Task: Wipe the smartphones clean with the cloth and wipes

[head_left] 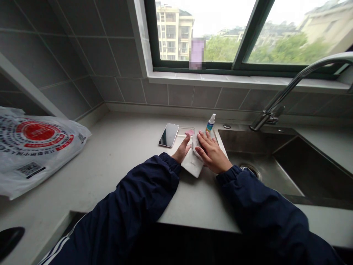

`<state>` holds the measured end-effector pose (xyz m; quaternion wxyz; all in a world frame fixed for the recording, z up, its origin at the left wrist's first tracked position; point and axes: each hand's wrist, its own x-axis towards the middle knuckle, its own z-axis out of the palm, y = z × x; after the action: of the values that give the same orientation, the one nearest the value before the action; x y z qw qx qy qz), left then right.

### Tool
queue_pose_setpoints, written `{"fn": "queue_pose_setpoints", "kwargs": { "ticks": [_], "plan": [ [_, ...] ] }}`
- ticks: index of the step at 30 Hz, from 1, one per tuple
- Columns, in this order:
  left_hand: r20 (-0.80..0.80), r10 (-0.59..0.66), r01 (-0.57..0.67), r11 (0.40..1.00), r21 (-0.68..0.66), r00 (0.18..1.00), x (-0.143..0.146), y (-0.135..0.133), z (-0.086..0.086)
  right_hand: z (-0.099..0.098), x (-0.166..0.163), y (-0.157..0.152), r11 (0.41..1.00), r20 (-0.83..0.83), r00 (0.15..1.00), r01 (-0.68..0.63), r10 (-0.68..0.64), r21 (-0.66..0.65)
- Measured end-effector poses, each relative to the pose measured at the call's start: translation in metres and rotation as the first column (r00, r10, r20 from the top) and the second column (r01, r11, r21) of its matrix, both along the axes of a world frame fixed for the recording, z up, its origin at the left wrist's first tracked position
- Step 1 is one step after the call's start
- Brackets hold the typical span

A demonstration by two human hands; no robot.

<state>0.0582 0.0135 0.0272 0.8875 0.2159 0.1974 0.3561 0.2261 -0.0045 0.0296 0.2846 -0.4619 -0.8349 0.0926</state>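
Note:
A white phone (193,163) lies tilted in my left hand (182,149), back side up, with my thumb raised along its left edge. My right hand (211,151) presses a pale cloth (196,141) against the upper part of the phone's back; its fingers are stretched over the cloth and hide part of it. Left of my hands, a second phone (168,135) rests with its dark screen up. Beside that is a clear phone case (182,129) with a pink piece (189,132) on it. A small spray bottle (211,123) stands just beyond my right hand.
To the right is a steel sink (257,145) with a curved faucet (286,88). A white plastic bag (38,147) with red print sits on the counter (116,147) at left. Behind runs a tiled wall (179,95) under a window. A dark round object (11,241) shows at lower left.

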Motion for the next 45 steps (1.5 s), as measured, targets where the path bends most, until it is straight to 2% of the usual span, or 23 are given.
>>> {"fn": "queue_pose_setpoints", "kwargs": {
  "ticks": [4,8,11,13,19,23,27,32,34,39,45],
  "plan": [
    [0.026,0.099,-0.099,0.995,0.0,0.995,0.001,-0.001,0.004,0.007,-0.006,-0.008,0.989,0.056,0.988,-0.141,0.143,-0.04],
    [0.044,0.234,-0.233,0.972,-0.016,0.971,0.0,0.001,0.0,0.018,-0.014,-0.022,0.945,0.073,0.942,-0.326,0.327,-0.028],
    [0.045,0.223,-0.221,0.974,-0.04,0.974,-0.004,0.005,-0.005,0.022,-0.016,-0.029,0.905,0.046,0.904,-0.425,0.424,0.013],
    [0.057,0.2,-0.199,0.98,-0.033,0.978,-0.007,0.007,-0.006,0.021,-0.015,-0.03,0.898,0.002,0.899,-0.437,0.438,0.047],
    [0.144,0.199,-0.198,0.98,-0.02,0.969,-0.01,0.007,-0.001,0.014,-0.009,-0.021,0.936,-0.082,0.937,-0.326,0.338,0.133],
    [0.145,0.208,-0.208,0.978,-0.013,0.967,-0.01,0.004,0.004,0.011,-0.006,-0.014,0.987,0.017,0.989,-0.145,0.144,0.065],
    [0.101,0.191,-0.194,0.981,0.021,0.976,-0.007,0.0,0.008,0.005,-0.005,-0.008,1.0,0.14,0.99,-0.009,0.013,-0.026],
    [-0.005,-0.022,0.022,1.0,-0.01,1.0,-0.007,-0.005,0.013,0.004,-0.003,-0.006,0.982,0.183,0.965,0.191,-0.189,0.003],
    [-0.028,-0.071,0.071,0.997,-0.015,0.997,-0.009,-0.005,0.013,0.005,-0.003,-0.006,0.971,0.179,0.955,0.237,-0.236,0.018],
    [0.021,-0.044,0.044,0.999,0.004,0.999,-0.008,-0.003,0.008,0.005,-0.004,-0.007,0.98,0.169,0.966,0.198,-0.196,0.002],
    [0.121,0.123,-0.121,0.992,-0.025,0.985,-0.002,-0.004,0.012,0.01,-0.008,-0.014,0.999,0.221,0.975,-0.023,0.027,-0.024]
  ]
}}
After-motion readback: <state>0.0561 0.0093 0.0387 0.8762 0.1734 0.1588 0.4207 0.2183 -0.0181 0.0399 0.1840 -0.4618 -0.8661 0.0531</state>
